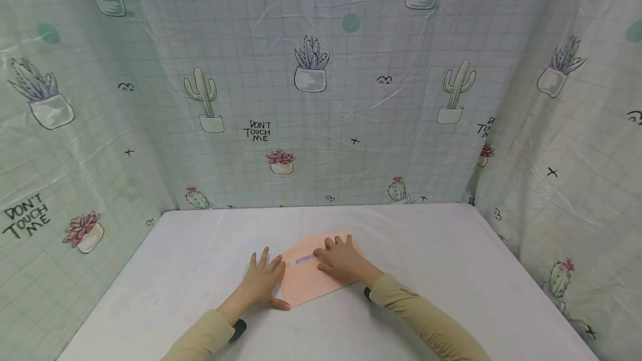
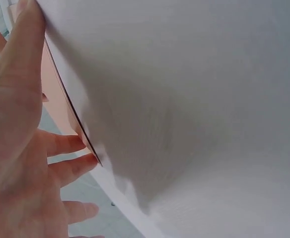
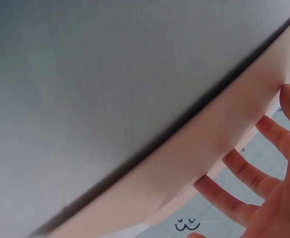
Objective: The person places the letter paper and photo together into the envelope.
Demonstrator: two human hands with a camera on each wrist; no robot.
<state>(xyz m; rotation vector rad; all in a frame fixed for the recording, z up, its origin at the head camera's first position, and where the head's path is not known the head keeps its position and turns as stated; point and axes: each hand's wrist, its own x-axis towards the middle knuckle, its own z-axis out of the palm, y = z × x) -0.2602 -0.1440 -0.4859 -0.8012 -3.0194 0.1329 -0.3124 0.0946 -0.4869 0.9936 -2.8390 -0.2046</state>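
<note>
A peach paper envelope lies at a slant on the white table, its flap side pointing away from me. Across it runs a short whitish-purple strip, its right end hidden under my right hand. My left hand rests at the envelope's left edge with fingers spread, the thumb by the near corner. In the left wrist view, two of its fingertips touch the paper edge. My right hand lies over the envelope, its index fingertip at the strip. The right wrist view shows its fingers extended and apart, tips on the paper.
The white table extends around the envelope on all sides. A cactus-printed curtain hangs along the back and both sides. Dark bands sit at both wrists, by the beige sleeves.
</note>
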